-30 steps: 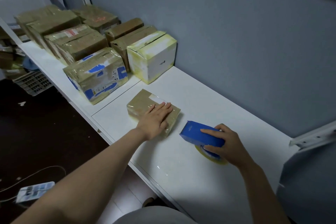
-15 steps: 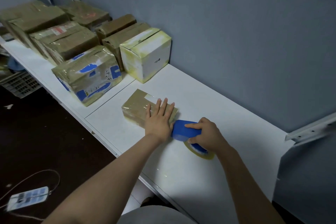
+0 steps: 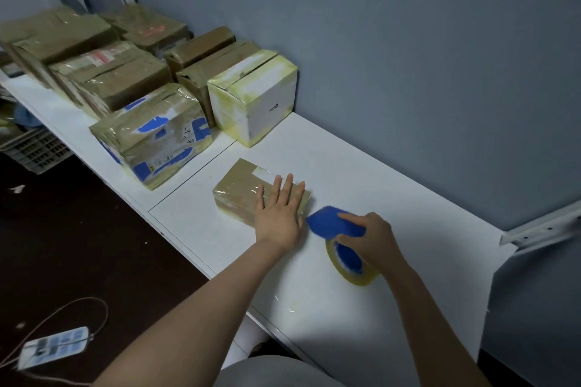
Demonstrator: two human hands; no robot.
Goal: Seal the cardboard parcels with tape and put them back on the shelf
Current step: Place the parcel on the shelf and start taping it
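A small flat cardboard parcel (image 3: pixel 240 190), wrapped in clear tape, lies on the white shelf (image 3: pixel 361 173). My left hand (image 3: pixel 279 214) presses flat on its right half with fingers straight and spread. My right hand (image 3: pixel 369 237) grips a blue tape dispenser (image 3: pixel 333 223) carrying a yellowish tape roll (image 3: pixel 355 270). The dispenser's front end sits right beside the parcel's near right corner, close to my left hand.
Several taped parcels stand at the shelf's left: a white box (image 3: pixel 254 96), a blue-marked box (image 3: pixel 154 132), brown boxes (image 3: pixel 110 75) behind. A grey wall (image 3: pixel 408 56) backs the shelf. A power strip (image 3: pixel 53 345) and a crate (image 3: pixel 34 148) lie on the dark floor.
My right hand has brought the tape dispenser leftwards up to the parcel's right end, then eased it slightly back. My left hand has stayed flat on the parcel.
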